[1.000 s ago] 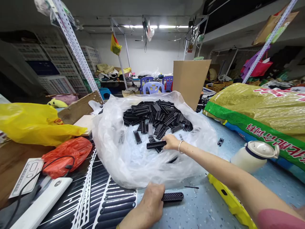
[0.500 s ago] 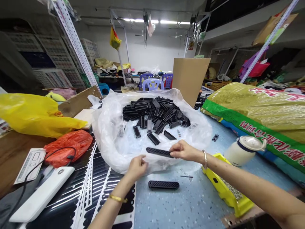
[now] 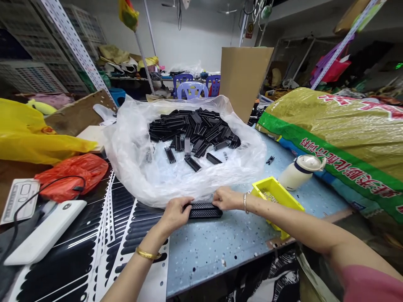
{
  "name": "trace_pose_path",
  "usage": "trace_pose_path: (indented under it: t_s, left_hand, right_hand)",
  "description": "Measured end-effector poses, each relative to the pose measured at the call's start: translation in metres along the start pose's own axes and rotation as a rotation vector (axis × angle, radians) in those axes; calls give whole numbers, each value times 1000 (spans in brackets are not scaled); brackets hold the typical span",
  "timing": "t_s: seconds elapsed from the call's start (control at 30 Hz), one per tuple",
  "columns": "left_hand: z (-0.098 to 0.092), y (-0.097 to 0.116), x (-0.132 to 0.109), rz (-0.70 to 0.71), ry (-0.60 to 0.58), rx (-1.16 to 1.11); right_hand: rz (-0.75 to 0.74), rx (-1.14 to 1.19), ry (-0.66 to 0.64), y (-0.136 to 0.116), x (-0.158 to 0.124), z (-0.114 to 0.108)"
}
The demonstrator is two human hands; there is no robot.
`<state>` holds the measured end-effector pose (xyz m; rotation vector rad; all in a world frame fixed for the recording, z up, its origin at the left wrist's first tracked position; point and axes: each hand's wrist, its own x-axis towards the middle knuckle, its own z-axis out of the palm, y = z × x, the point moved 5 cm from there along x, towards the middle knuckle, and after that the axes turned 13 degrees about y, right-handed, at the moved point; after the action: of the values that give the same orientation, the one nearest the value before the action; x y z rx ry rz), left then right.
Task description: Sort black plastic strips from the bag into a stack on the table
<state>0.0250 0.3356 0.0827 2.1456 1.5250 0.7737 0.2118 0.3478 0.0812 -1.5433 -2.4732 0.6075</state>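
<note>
Two long black plastic strips with a lattice surface and rounded ends lie side by side on the blue table in front of the plastic bag. My right hand (image 3: 225, 198) pinches the right end of the far strip (image 3: 203, 206). Around the left ends, my left hand (image 3: 176, 213) has its thumb and fingers closed on the far strip, and the thumb is against the near strip (image 3: 206, 214). Fingertips hide the tips of both pieces. Just beyond, an open clear plastic bag (image 3: 135, 184) holds a heap of similar black pieces (image 3: 195, 126).
To the right stand a yellow bin (image 3: 261, 184) with small metal parts, a cream flask (image 3: 294, 174) and a large printed sack (image 3: 340, 126). Black sheets (image 3: 63, 251), a white device (image 3: 47, 230) and a red bag (image 3: 75, 176) lie left. A cardboard sheet (image 3: 244, 79) stands behind.
My right hand has brought its strip down and toward me, beside the strip on the table. My left hand has closed at the left ends. The view has tilted down.
</note>
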Motion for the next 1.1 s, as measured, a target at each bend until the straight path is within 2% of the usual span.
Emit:
trace_pose_path:
  t_s: [0.17, 0.23, 0.37, 0.5, 0.6, 0.7, 0.77, 0.87, 0.93, 1.0, 1.1]
  left_hand:
    - [1, 3, -9, 42, 20, 0]
    - [6, 7, -12, 81, -25, 36]
    - [17, 17, -17, 148, -137, 160]
    - [18, 21, -27, 187, -166, 197]
    - [12, 20, -38, 198, -158, 216]
    - [5, 23, -44, 210, -98, 187]
    - [-1, 27, -41, 223, 10, 127]
    - [-9, 35, -27, 263, 216, 32]
    - [-10, 38, -14, 289, 282, 9]
    - [-4, 35, 2, 276, 226, 45]
    - [12, 20, 23, 177, -15, 187]
  right_hand:
    - [50, -218, 52, 20, -19, -18]
    - [62, -298, 26, 30, -29, -21]
    - [54, -414, -70, 40, -47, -13]
    - [30, -483, -104, 37, -65, -9]
    - [-59, -481, 3, 24, -67, -24]
    - [-166, -452, 258, 4, -39, -51]
    - [-156, -423, 358, -5, -2, -64]
    - [-40, -348, 372, -12, 70, -64]
    - [-8, -330, 344, -15, 113, -53]
    - [42, -325, 304, -13, 145, -39]
    - [127, -313, 291, 1, 167, -28]
